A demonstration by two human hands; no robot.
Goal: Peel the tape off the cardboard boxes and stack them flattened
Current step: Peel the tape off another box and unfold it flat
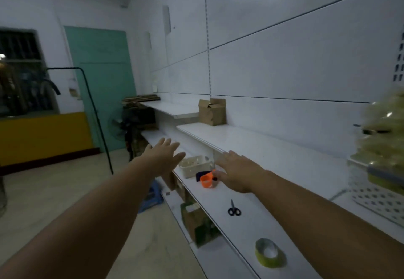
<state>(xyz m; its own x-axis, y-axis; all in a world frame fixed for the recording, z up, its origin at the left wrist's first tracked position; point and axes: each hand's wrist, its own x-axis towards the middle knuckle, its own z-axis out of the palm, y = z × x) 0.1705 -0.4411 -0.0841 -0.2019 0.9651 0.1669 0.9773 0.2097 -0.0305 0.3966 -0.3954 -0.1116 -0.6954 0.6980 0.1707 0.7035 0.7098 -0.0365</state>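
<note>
Both my hands, left hand (pixel 162 155) and right hand (pixel 237 170), reach out spread and empty toward the cardboard box (pixel 212 111) standing on the upper shelf (pixel 262 145), well beyond them; fetching it comes first.

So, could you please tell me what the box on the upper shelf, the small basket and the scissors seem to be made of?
Box: brown cardboard, matte, with folded flaps standing open on top.
Basket: probably moulded plastic, cream and smooth, with slots in its walls.
Scissors: black handle loops that look plastic; the blades are presumably metal, though they are too dark and small to be sure.
</note>
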